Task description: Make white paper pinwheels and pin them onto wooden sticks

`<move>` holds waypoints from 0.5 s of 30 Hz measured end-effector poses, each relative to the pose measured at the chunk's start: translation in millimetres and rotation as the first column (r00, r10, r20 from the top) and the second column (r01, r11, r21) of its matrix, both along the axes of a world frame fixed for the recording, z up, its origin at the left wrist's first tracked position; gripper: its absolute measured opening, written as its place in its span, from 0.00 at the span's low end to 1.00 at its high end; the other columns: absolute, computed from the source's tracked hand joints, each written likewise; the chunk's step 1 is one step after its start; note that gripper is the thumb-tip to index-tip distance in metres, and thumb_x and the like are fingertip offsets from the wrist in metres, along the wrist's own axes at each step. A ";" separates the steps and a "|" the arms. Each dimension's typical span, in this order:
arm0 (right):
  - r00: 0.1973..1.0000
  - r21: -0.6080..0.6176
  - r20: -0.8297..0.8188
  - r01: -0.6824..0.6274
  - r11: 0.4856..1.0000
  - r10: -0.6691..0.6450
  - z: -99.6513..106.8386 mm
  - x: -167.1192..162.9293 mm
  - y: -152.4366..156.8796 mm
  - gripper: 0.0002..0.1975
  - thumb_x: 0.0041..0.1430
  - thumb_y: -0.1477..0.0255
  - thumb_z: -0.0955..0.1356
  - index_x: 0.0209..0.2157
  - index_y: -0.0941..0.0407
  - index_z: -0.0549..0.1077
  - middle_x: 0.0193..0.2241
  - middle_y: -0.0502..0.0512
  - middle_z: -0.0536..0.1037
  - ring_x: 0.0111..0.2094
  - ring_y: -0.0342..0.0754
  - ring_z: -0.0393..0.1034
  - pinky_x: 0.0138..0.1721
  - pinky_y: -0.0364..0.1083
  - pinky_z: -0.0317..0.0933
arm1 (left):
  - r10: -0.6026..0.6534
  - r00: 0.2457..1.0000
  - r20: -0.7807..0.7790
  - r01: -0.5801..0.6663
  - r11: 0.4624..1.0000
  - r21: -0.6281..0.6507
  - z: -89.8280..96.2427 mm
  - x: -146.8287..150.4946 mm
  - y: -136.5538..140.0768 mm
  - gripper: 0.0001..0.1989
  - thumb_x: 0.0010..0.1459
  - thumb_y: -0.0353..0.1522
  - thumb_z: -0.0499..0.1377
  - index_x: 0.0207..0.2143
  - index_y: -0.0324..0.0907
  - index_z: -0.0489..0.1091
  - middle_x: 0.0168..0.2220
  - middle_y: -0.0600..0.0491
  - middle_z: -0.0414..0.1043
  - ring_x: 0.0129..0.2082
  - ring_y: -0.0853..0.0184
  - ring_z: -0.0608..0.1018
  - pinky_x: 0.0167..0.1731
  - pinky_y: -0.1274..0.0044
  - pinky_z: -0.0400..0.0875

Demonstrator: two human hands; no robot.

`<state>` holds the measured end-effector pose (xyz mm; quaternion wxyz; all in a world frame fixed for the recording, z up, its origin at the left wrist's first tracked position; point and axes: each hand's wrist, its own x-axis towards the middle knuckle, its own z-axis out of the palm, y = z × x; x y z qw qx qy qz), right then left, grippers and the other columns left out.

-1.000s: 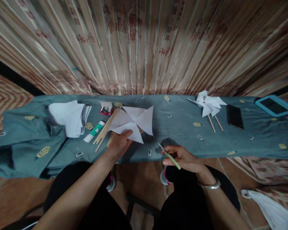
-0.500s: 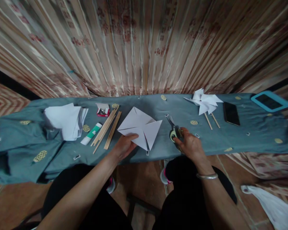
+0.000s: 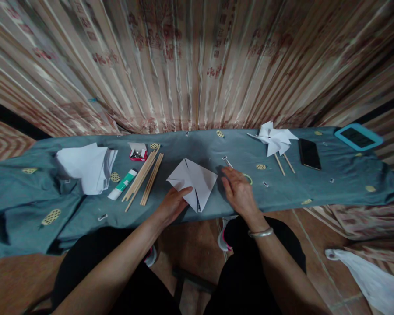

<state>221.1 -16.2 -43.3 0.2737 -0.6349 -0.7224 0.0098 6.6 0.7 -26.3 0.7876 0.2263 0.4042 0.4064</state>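
Note:
A square of white paper (image 3: 204,177), slit inward from its corners, lies over the front half of the cloth. My left hand (image 3: 174,203) grips its near left edge, thumb on top and the other fingers underneath. To the right of the paper is my right hand (image 3: 239,192), its fingers apart and nothing held. The scissors (image 3: 248,178) rest on the cloth beneath and behind that hand, which hides most of them; part of a pale green handle and a blade tip show.
Left of the paper are wooden sticks (image 3: 141,177), a glue stick (image 3: 123,183), a small red box of metal pins (image 3: 138,152) and stacked white paper (image 3: 85,164). Paper pinwheels (image 3: 276,139), a phone (image 3: 309,154) and a blue-framed device (image 3: 359,136) lie right. A curtain (image 3: 184,65) hangs behind.
My right hand has let go of the scissors, left them on the cloth and moved left towards the paper. The paper in my left hand has turned slightly and sits flatter.

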 end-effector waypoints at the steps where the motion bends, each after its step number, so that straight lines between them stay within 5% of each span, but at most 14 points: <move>1: 0.998 -0.038 -0.006 -0.064 0.997 0.064 -0.3 -12.9 1.3 0.20 0.69 0.70 0.57 0.56 0.61 0.70 0.55 0.66 0.74 0.58 0.56 0.67 0.59 0.55 0.61 | -0.007 1.000 -0.008 0.007 1.000 0.028 0.6 -2.0 -1.9 0.18 0.47 0.27 0.67 0.43 0.39 0.73 0.44 0.46 0.79 0.49 0.56 0.79 0.53 0.66 0.72; 6: 0.973 -0.200 0.037 -0.216 0.956 0.228 -7.7 -60.5 4.8 0.25 0.68 0.69 0.59 0.64 0.61 0.61 0.63 0.68 0.64 0.66 0.59 0.54 0.63 0.61 0.55 | 0.071 0.989 -0.129 -0.046 0.981 0.188 -2.8 -25.6 -0.2 0.27 0.49 0.34 0.65 0.53 0.39 0.68 0.56 0.41 0.72 0.58 0.54 0.73 0.57 0.64 0.68; 9: 0.971 -0.219 0.080 -0.205 0.954 0.227 -12.4 -69.4 5.7 0.28 0.68 0.64 0.60 0.65 0.61 0.58 0.66 0.67 0.60 0.68 0.61 0.49 0.64 0.63 0.51 | 0.263 0.884 -0.388 -0.099 0.914 0.393 -9.2 -44.3 3.2 0.36 0.54 0.35 0.61 0.64 0.45 0.55 0.69 0.44 0.51 0.68 0.56 0.57 0.64 0.63 0.57; 12: 0.965 -0.232 0.118 -0.203 0.951 0.235 -16.7 -72.1 7.0 0.29 0.69 0.62 0.60 0.66 0.61 0.56 0.67 0.66 0.57 0.69 0.62 0.47 0.64 0.62 0.49 | 0.336 0.674 -0.657 0.267 0.719 0.642 -17.1 -54.1 0.2 0.35 0.61 0.36 0.56 0.68 0.46 0.48 0.72 0.46 0.42 0.71 0.58 0.45 0.68 0.60 0.45; 15: 0.959 -0.253 0.141 -0.206 0.945 0.247 -22.3 -74.3 8.4 0.29 0.69 0.62 0.59 0.66 0.60 0.56 0.68 0.65 0.56 0.69 0.63 0.45 0.65 0.62 0.47 | 0.312 0.494 -0.812 0.684 0.438 0.584 -28.9 -52.7 -7.1 0.24 0.66 0.33 0.49 0.64 0.42 0.58 0.68 0.43 0.54 0.71 0.56 0.47 0.67 0.54 0.43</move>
